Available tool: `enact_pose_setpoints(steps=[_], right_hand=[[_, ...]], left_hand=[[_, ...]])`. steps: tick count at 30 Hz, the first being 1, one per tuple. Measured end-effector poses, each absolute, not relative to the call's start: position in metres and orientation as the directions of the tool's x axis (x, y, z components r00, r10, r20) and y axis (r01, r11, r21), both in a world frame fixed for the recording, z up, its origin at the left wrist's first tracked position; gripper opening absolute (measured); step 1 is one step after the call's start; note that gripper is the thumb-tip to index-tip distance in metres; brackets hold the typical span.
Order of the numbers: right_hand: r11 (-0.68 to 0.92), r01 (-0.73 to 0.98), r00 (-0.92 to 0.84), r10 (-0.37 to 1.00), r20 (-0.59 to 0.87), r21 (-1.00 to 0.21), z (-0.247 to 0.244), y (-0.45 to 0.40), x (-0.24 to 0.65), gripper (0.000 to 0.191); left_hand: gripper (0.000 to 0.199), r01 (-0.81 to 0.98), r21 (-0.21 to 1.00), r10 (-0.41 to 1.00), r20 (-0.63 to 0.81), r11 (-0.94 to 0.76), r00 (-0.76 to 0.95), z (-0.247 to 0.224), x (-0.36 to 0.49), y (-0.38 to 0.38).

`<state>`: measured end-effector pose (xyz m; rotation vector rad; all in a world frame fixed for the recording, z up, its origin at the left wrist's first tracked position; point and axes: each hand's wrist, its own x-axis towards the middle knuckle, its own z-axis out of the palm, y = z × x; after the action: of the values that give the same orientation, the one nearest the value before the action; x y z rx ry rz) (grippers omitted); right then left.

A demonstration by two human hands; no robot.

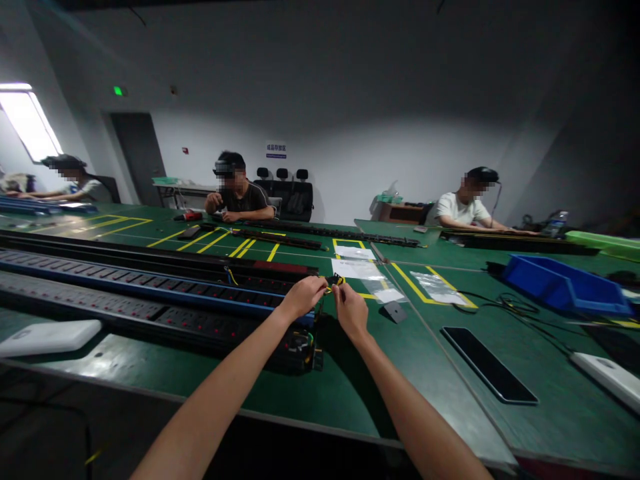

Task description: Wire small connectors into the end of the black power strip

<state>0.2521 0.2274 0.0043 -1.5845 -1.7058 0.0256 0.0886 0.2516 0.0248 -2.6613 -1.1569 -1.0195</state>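
Both my hands meet at the right end of a row of long black socket strips (215, 328). My left hand (304, 298) pinches a thin yellow wire (328, 290) between thumb and fingertips. Close beside it, my right hand (351, 309) is closed on a small black part (339, 279) with yellow on it; its exact kind is too small to make out. Below my hands, the end of the nearest strip (303, 347) shows loose wires inside. A blue-edged strip (200, 293) lies just behind it.
To the right lie a phone (490, 365), a blue bin (555, 287), black cables (520, 307) and a white device (610, 377). A small grey plate (393, 312) and plastic bags (437, 288) are nearer. Another white device (50, 338) lies left. Co-workers sit across the green table (400, 373).
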Motion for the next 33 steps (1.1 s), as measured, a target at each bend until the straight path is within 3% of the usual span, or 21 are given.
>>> enact_pose_setpoints(steps=[9,16,22,33], right_hand=[[0.141,0.822,0.110,0.911,0.397,-0.551,0.008,0.228,0.260,0.056],[0.115,0.845,0.062,0.948,0.311,-0.522,0.003,0.230,0.259,0.058],[0.068,0.875,0.056,0.970,0.238,-0.480,0.004,0.231,0.262,0.060],[0.069,0.946,-0.015,0.985,0.171,-0.317,-0.002,0.235,0.270,0.056]], left_hand=[[0.012,0.698,0.481,0.734,0.673,-0.531,0.094,0.026,0.072,0.269],[0.015,0.618,0.699,0.800,0.572,-0.360,-0.181,0.022,0.063,0.288],[0.024,0.568,0.767,0.842,0.491,-0.298,-0.222,0.024,0.059,0.287],[0.017,0.592,0.745,0.884,0.454,-0.308,-0.113,0.024,0.063,0.283]])
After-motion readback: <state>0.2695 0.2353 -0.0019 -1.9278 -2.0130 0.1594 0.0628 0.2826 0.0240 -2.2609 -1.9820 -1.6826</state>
